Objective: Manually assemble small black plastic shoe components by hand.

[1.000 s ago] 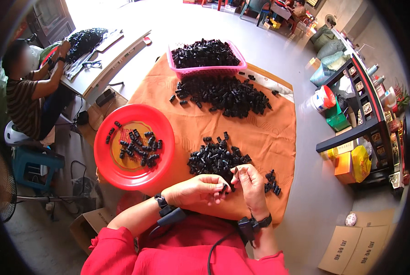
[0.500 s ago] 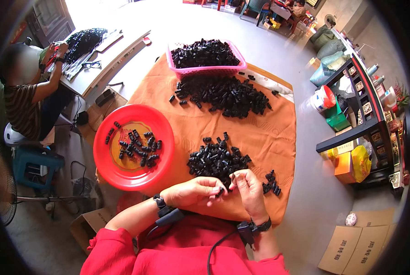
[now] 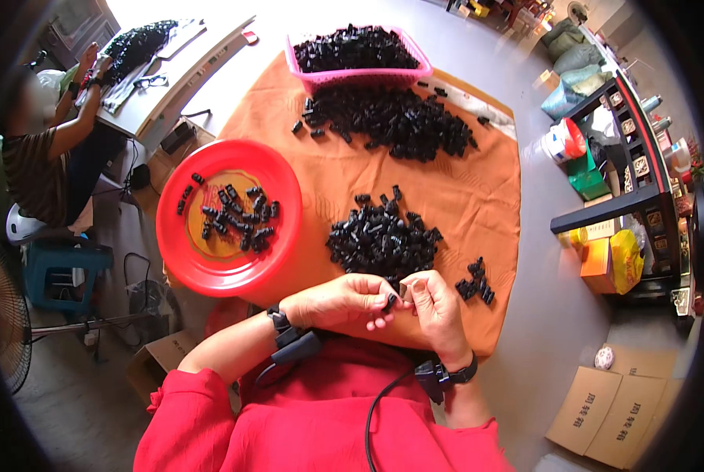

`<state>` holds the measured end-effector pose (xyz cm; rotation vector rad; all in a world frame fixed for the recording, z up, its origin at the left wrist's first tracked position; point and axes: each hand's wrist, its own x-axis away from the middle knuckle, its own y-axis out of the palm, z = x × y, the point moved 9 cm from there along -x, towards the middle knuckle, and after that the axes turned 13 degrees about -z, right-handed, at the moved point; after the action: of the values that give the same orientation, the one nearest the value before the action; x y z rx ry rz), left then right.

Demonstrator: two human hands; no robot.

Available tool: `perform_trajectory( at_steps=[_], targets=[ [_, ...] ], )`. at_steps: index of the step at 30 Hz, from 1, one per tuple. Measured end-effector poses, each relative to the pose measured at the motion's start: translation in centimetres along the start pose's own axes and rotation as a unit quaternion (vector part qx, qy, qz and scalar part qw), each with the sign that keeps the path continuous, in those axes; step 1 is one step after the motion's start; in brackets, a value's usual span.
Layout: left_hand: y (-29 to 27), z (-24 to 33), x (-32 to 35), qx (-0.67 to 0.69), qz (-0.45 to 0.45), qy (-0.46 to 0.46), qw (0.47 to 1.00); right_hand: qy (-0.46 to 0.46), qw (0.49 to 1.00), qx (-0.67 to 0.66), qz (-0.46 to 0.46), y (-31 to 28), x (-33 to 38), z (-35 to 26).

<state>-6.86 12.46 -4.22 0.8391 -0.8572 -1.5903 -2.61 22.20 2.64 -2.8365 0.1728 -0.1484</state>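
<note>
My left hand is closed, with a small black plastic piece pinched between thumb and fingers. Close beside it, my right hand has thumb and forefinger pressed together near that piece; whatever they grip is too small to name. Just beyond both hands lies a pile of black plastic pieces on an orange cloth. A smaller cluster of black pieces sits right of my right hand. To the left, a red round tray carries several of the same pieces.
Farther back is a larger black heap, with a pink basket full of pieces behind it. At the left, another person works at a white table. Cardboard and a black frame stand at the right.
The view has tilted, so the table and its piles sit higher in the picture. My hands have drawn slightly closer together, and the black piece shows more clearly in my left fingers.
</note>
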Motion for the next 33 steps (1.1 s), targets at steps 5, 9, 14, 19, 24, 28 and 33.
perform_trajectory(
  at_steps=[5,9,14,19,24,28,33],
  targets=[
    [-0.3,-0.3,0.0,0.013,0.006,-0.012,1.0,0.052,0.998,0.002,0.028,0.1,0.8,0.8],
    [-0.3,0.3,-0.3,0.01,0.004,0.015,1.0,0.037,0.998,0.035,0.024,0.5,0.8,0.9],
    [-0.7,1.6,-0.1,-0.021,0.051,0.05,0.997,0.035,0.999,-0.004,0.034,0.7,1.0,1.0],
    [-0.8,1.9,0.5,-0.037,0.081,0.056,0.994,0.043,0.998,-0.005,0.048,0.1,1.2,0.4],
    [-0.4,0.4,0.6,-0.009,0.072,0.042,0.997,0.038,0.998,0.02,0.043,0.5,1.5,0.6],
    [-0.7,-0.3,1.0,0.014,0.077,0.046,0.996,0.018,0.997,0.061,0.05,1.0,1.5,0.2],
    [-0.2,-0.6,0.8,-0.012,0.061,0.031,0.998,0.013,0.982,0.175,0.073,1.3,1.7,-0.4]
  ],
)
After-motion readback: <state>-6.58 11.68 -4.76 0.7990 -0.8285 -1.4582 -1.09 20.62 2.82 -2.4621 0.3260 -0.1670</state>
